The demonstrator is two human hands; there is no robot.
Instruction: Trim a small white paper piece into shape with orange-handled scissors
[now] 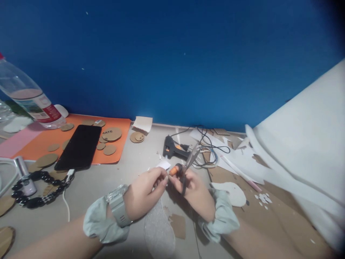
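Scissors (189, 162) (dark-handled) show 2 grey metal blades, slightly parted.

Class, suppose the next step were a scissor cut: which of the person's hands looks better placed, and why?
Probably the right hand: it already holds the scissors, blades pointing away from the wearer. The left hand holds no scissors; its fingertips are close to the right's.

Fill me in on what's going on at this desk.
The person's right hand holds scissors, blades pointing up and away. The left hand is close beside it, fingertips drawn together; anything between them is too small to tell. A glue gun lies just beyond, and a phone rests partly on orange paper to the left.
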